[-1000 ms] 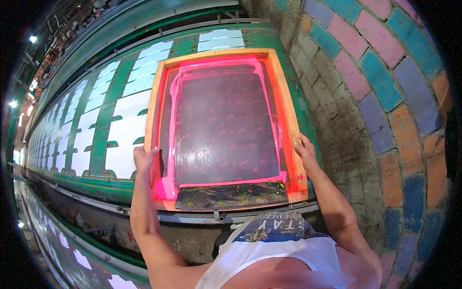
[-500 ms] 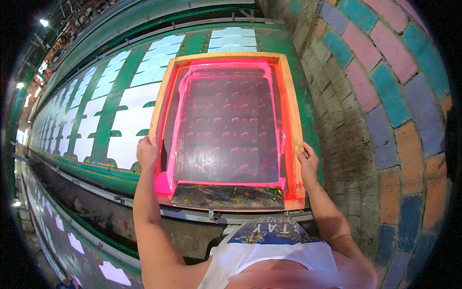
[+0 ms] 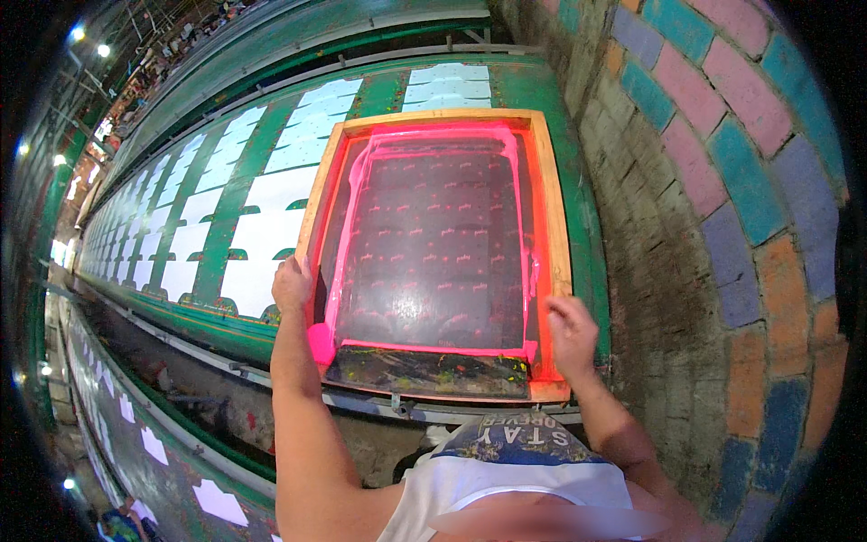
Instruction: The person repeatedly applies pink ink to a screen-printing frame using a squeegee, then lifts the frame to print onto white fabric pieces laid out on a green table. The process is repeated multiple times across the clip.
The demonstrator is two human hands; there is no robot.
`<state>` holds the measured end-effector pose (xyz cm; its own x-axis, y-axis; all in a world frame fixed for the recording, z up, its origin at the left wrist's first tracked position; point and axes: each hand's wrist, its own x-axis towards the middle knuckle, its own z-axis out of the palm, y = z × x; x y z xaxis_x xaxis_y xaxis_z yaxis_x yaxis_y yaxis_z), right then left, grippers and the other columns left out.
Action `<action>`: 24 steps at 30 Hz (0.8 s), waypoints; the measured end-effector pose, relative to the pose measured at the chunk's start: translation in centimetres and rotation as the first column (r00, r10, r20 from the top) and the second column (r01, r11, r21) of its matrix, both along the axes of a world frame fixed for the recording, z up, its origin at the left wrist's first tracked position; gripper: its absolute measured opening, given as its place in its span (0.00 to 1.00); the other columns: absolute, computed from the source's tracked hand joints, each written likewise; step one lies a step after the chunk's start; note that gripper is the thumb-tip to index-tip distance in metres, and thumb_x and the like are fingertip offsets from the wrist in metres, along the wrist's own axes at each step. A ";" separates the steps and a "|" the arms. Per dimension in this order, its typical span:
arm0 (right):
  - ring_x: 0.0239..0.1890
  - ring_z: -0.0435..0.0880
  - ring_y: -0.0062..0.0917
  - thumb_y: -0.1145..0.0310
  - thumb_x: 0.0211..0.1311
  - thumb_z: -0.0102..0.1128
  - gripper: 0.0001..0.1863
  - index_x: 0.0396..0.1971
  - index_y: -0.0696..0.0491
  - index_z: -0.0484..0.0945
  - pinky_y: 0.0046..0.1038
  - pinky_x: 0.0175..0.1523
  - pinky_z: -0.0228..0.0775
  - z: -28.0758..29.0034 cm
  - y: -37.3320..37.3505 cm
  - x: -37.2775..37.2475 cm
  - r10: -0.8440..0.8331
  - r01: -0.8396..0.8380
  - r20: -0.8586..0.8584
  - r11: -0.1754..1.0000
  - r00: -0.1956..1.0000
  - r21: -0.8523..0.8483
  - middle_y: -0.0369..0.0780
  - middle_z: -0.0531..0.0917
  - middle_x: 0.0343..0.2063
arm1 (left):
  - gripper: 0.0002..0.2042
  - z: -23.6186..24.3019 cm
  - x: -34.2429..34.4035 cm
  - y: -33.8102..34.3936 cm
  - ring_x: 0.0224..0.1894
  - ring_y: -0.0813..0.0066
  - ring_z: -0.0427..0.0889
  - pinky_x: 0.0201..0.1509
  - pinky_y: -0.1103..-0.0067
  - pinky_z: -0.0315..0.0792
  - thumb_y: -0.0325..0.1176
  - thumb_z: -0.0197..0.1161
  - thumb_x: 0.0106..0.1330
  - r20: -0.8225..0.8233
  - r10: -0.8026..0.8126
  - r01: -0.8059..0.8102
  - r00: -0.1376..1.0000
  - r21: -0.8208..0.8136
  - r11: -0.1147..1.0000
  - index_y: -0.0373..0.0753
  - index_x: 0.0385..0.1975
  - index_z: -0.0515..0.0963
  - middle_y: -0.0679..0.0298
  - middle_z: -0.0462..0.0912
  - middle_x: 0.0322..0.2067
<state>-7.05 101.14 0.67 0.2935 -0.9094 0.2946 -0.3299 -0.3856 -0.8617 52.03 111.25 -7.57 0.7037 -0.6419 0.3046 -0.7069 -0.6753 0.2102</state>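
A wooden-framed screen [image 3: 327, 199] lies on the green print table [image 3: 587, 217]. Its dark mesh [image 3: 433, 253] shows rows of small pink marks, bordered by bright pink and red ink [image 3: 318, 341]. A dark stained band [image 3: 424, 369] crosses its near end. My left hand [image 3: 292, 282] grips the left rail of the screen's frame. My right hand [image 3: 572, 334] is at the right rail, fingers loosely bent and apart, not gripping it.
White cut pieces [image 3: 257, 280] lie in rows along the table. A second table with pieces [image 3: 217, 501] runs at lower left, another green table [image 3: 361, 27] beyond. A metal rail [image 3: 442, 408] edges the near side. A painted block wall [image 3: 759, 217] stands at right.
My right hand has loosened from the right rail and shifted slightly inward. My left hand still holds the left rail. The pink marks on the mesh show more clearly than a second ago.
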 end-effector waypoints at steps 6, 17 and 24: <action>0.59 0.87 0.42 0.65 0.68 0.76 0.19 0.55 0.54 0.89 0.43 0.65 0.79 4.6 5.5 6.1 0.634 -0.712 -0.436 0.701 0.639 -0.025 0.46 0.89 0.54 | 0.25 -0.3 1.1 1.0 0.59 0.44 0.88 0.63 0.55 0.81 0.52 0.66 0.78 -0.227 -0.093 0.054 0.970 -0.173 0.983 0.37 0.61 0.86 0.46 0.90 0.54; 0.59 0.88 0.45 0.70 0.65 0.67 0.23 0.60 0.54 0.86 0.45 0.65 0.81 2.9 10.2 11.5 0.433 -0.721 -0.756 0.689 0.490 -0.073 0.48 0.88 0.56 | 0.26 -0.5 1.2 1.8 0.62 0.46 0.87 0.68 0.57 0.80 0.46 0.72 0.74 -0.317 -0.167 0.072 0.933 -0.291 0.954 0.34 0.64 0.85 0.45 0.89 0.58; 0.51 0.91 0.44 0.76 0.63 0.64 0.23 0.59 0.55 0.86 0.47 0.54 0.82 3.4 10.8 14.9 0.245 -0.531 -0.730 0.827 0.638 -0.186 0.47 0.91 0.45 | 0.23 -0.5 1.5 1.4 0.56 0.43 0.90 0.62 0.55 0.82 0.44 0.72 0.73 -0.373 -0.218 0.085 0.902 -0.341 0.936 0.35 0.61 0.87 0.44 0.92 0.52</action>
